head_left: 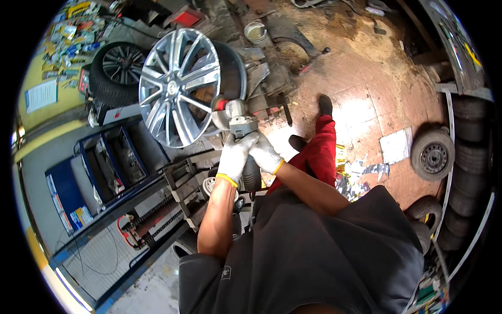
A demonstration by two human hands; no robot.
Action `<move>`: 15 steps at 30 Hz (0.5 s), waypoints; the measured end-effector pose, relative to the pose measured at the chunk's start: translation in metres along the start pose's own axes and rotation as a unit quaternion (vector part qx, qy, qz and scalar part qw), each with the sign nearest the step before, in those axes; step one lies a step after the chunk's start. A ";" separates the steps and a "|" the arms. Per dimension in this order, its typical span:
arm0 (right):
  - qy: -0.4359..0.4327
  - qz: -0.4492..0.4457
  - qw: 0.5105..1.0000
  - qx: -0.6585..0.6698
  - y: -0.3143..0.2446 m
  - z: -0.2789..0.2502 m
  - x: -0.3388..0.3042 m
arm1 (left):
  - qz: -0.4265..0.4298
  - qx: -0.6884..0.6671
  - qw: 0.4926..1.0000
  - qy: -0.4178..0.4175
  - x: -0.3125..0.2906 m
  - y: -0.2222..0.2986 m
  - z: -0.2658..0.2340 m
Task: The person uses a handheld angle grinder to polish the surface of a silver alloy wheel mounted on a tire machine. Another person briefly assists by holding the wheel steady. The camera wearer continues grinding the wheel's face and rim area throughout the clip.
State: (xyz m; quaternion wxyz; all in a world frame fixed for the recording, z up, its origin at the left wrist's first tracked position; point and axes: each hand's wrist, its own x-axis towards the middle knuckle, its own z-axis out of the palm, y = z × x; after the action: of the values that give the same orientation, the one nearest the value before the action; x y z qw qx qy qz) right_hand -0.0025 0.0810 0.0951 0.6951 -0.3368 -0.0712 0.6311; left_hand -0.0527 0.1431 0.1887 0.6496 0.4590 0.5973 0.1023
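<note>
A silver multi-spoke alloy wheel rim point(178, 86) stands upright on a machine at upper left. Both my hands wear white gloves with yellow cuffs. My left hand point(235, 154) and my right hand point(265, 154) grip a grey angle grinder point(238, 118). The grinder's head, with a red part at its tip, is pressed against the right side of the rim. The grinder's dark body runs down between my hands. My red trouser leg point(321, 149) and black shoe show beyond them.
A blue tool trolley point(104, 167) stands at left. A tyre on a dark rim point(117, 68) leans behind the silver rim. A small wheel point(433, 156) lies on the stained tiled floor at right, with stacked tyres point(470, 152) along the right edge.
</note>
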 end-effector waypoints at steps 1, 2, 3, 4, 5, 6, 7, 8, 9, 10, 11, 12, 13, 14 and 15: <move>-0.010 -0.002 1.000 -0.019 -0.001 -0.003 0.001 | 0.003 -0.002 1.000 0.000 0.000 0.002 0.002; -0.016 0.000 0.999 -0.029 -0.001 -0.005 -0.001 | 0.007 -0.007 1.000 0.004 -0.004 0.001 0.003; -0.023 0.003 0.999 -0.042 -0.001 -0.006 -0.004 | 0.005 -0.016 1.000 0.007 -0.007 -0.002 0.002; -0.028 0.007 0.998 -0.064 0.000 -0.006 -0.007 | 0.002 -0.024 1.000 0.012 -0.010 -0.006 0.000; -0.037 0.006 0.996 -0.084 0.000 -0.007 -0.008 | 0.001 -0.033 0.999 0.012 -0.010 -0.008 0.000; -0.046 0.005 0.993 -0.104 -0.001 -0.008 -0.008 | -0.004 -0.039 0.999 0.013 -0.011 -0.010 -0.001; -0.046 0.002 0.991 -0.122 -0.001 -0.009 -0.009 | -0.003 -0.051 0.999 0.010 -0.013 -0.013 -0.003; -0.045 -0.004 0.988 -0.145 -0.002 -0.008 -0.011 | -0.002 -0.064 0.998 0.006 -0.015 -0.016 -0.005; -0.044 -0.010 0.985 -0.167 -0.004 -0.007 -0.012 | 0.000 -0.076 0.997 0.003 -0.016 -0.019 -0.006; -0.041 -0.019 0.980 -0.191 -0.006 -0.005 -0.015 | -0.007 -0.088 0.996 0.005 -0.021 -0.019 -0.008; -0.028 -0.012 0.969 -0.246 -0.011 -0.004 -0.017 | -0.001 -0.119 0.993 -0.005 -0.024 -0.022 -0.009; -0.016 -0.006 0.955 -0.297 -0.016 -0.001 -0.018 | 0.007 -0.147 0.989 -0.015 -0.027 -0.024 -0.011; -0.002 0.002 0.939 -0.344 -0.020 0.002 -0.021 | 0.010 -0.172 0.985 -0.025 -0.031 -0.026 -0.014; -0.005 0.008 0.916 -0.401 -0.027 0.005 -0.023 | 0.018 -0.224 0.974 -0.038 -0.032 -0.032 -0.015; -0.005 0.024 0.895 -0.446 -0.040 0.014 -0.025 | 0.023 -0.263 0.963 -0.052 -0.035 -0.032 -0.016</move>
State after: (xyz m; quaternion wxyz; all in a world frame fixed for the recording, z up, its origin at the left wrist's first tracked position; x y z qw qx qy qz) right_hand 0.0185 0.0640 0.1368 0.4563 -0.6099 -0.3405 0.5513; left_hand -0.0894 0.1090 0.1919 0.7750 0.2906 0.5041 0.2464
